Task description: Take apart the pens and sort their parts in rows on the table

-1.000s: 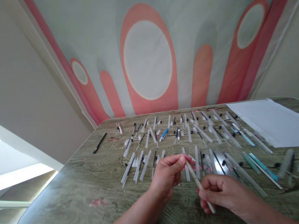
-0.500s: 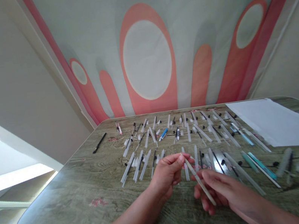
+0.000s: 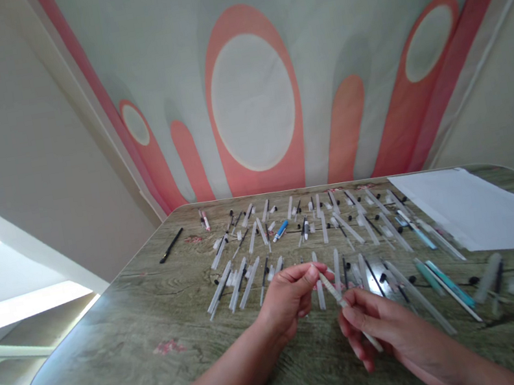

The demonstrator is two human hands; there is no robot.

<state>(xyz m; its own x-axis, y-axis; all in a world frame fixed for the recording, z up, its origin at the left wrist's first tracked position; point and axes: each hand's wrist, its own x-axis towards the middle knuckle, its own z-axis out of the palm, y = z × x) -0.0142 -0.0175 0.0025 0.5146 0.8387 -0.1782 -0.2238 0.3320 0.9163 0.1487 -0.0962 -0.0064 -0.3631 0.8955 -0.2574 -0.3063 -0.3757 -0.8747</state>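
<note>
My left hand (image 3: 287, 298) pinches the upper end of a whitish pen barrel (image 3: 331, 288) between thumb and fingertips. Lower down, the thumb and fingers of my right hand (image 3: 388, 323) close around the same barrel, and its bottom end sticks out below them. The barrel slants down to the right, held above the table. Just beyond my hands lie more translucent pen barrels (image 3: 337, 266), dark ink refills (image 3: 375, 274) and small black plugs (image 3: 383, 278). My fingers hide part of what lies behind them.
Rows of pen parts spread over the wood-patterned table (image 3: 115, 347). A blue pen (image 3: 281, 230) lies mid-table, and teal pens (image 3: 450, 284) are at the right. White paper (image 3: 490, 206) covers the back right. A black brush-like stick (image 3: 171, 246) rests at the left.
My right hand has closed more firmly around the barrel, and the barrel's lower end has swung slightly to the right. My left hand stays in place.
</note>
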